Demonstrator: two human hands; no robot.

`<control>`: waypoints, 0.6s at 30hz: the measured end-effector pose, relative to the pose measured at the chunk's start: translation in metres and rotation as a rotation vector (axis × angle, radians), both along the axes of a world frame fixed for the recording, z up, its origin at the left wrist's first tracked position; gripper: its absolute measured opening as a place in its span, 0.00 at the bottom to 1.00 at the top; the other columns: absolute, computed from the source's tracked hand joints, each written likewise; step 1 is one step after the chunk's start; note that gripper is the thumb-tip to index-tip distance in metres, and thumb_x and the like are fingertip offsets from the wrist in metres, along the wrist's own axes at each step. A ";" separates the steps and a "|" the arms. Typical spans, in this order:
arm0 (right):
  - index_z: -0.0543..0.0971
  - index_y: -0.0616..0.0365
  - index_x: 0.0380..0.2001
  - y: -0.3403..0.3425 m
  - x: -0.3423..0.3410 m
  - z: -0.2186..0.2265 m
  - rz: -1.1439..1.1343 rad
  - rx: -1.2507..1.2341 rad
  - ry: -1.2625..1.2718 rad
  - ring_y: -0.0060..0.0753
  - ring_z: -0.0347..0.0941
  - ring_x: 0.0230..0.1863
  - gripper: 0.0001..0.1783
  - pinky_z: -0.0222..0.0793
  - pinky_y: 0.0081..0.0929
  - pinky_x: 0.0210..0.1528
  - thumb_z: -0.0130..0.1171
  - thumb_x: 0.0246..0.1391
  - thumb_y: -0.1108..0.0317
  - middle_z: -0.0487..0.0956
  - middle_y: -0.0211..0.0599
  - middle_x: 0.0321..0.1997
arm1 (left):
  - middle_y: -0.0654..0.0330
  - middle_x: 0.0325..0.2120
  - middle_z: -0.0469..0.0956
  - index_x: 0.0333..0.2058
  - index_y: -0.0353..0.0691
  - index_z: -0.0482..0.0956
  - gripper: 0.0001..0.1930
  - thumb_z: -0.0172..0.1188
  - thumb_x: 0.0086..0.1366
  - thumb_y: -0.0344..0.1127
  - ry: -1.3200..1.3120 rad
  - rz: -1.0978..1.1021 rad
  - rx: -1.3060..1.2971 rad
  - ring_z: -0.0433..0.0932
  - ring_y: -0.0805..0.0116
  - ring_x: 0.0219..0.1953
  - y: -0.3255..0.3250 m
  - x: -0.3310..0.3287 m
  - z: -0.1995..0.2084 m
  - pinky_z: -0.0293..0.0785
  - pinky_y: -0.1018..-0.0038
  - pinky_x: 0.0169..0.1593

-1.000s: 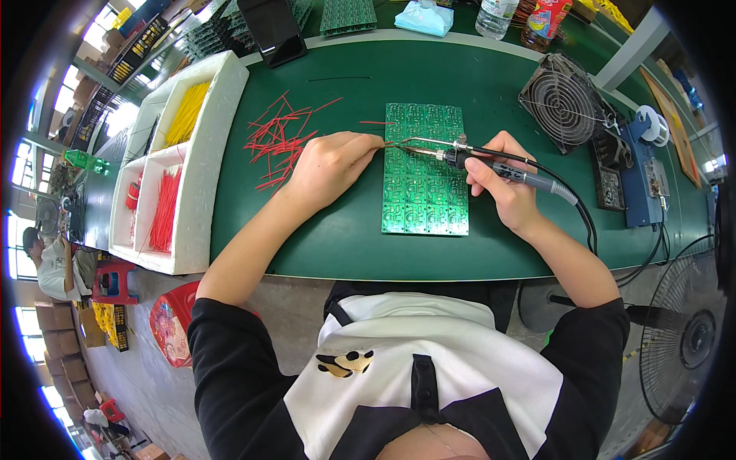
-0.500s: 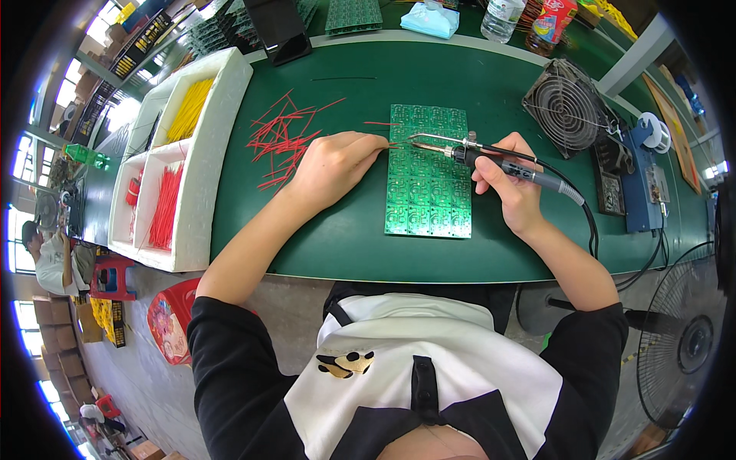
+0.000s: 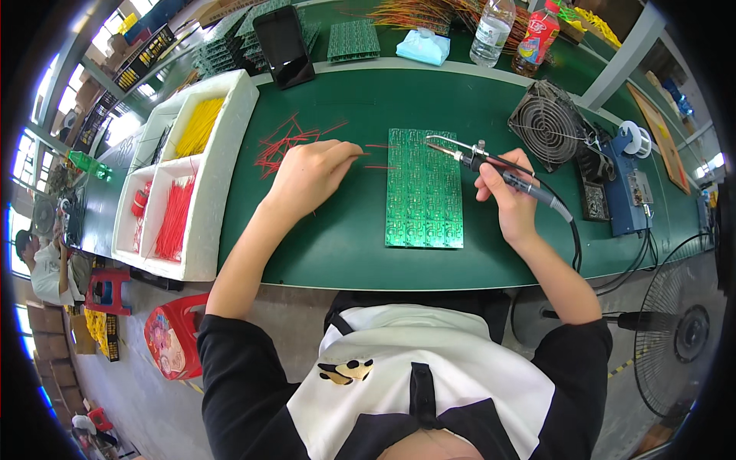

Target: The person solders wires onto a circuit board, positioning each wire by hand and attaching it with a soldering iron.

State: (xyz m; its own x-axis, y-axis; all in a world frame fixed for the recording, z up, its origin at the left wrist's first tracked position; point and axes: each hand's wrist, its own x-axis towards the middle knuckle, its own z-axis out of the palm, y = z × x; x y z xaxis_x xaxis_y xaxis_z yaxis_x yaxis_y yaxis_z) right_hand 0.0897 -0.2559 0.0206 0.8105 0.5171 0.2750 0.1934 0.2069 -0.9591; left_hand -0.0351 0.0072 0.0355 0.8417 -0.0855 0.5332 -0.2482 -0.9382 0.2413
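A green panel of circuit boards (image 3: 424, 222) lies flat on the green table, with two thin red wires (image 3: 379, 166) sticking out from its left edge. Left of the panel, my left hand (image 3: 310, 175) has its fingertips pinched together; a short bit of red wire shows at them. Loose red wires (image 3: 290, 143) lie in a pile just beyond that hand. My right hand (image 3: 512, 192) grips a soldering iron (image 3: 540, 193) with a metal guide tube fixed alongside its tip. The tip points left, above the upper part of the panel.
At the left stands a white foam box (image 3: 201, 230) with red and yellow wires in its compartments. A black phone (image 3: 284, 47) leans at the back. To the right are a round-grilled fan (image 3: 546, 126) and a blue solder stand (image 3: 630, 192) with a spool. Bottles (image 3: 493, 31) stand behind.
My left hand has drawn back left from the panel, where a second red wire now sticks out. The soldering iron has lifted slightly away. The view has shifted a little.
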 end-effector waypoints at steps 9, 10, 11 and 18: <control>0.67 0.63 0.33 0.003 -0.058 -0.006 -0.147 0.038 0.180 0.25 0.75 0.24 0.11 0.74 0.21 0.28 0.59 0.53 0.72 0.76 0.41 0.26 | 0.58 0.24 0.75 0.31 0.35 0.76 0.05 0.59 0.54 0.23 -0.047 -0.111 -0.186 0.75 0.68 0.20 -0.025 -0.003 -0.027 0.71 0.76 0.24; 0.67 0.63 0.33 0.004 -0.060 -0.008 -0.151 0.033 0.186 0.25 0.75 0.24 0.11 0.74 0.21 0.28 0.59 0.53 0.72 0.76 0.41 0.26 | 0.58 0.24 0.75 0.31 0.35 0.77 0.04 0.59 0.54 0.23 -0.035 -0.093 -0.210 0.74 0.70 0.20 -0.024 -0.004 -0.028 0.71 0.77 0.24; 0.67 0.62 0.32 0.004 -0.062 -0.009 -0.192 0.083 0.253 0.25 0.74 0.23 0.11 0.73 0.20 0.28 0.59 0.53 0.71 0.76 0.41 0.25 | 0.58 0.24 0.75 0.31 0.35 0.77 0.04 0.59 0.54 0.23 -0.028 -0.097 -0.217 0.74 0.70 0.20 -0.023 -0.003 -0.029 0.71 0.77 0.24; 0.66 0.60 0.29 0.003 -0.077 -0.016 -0.238 0.060 0.250 0.23 0.72 0.19 0.11 0.69 0.18 0.24 0.59 0.53 0.70 0.75 0.40 0.21 | 0.58 0.22 0.75 0.30 0.35 0.78 0.06 0.60 0.51 0.22 -0.055 -0.154 -0.211 0.74 0.67 0.21 -0.023 -0.002 -0.031 0.71 0.75 0.24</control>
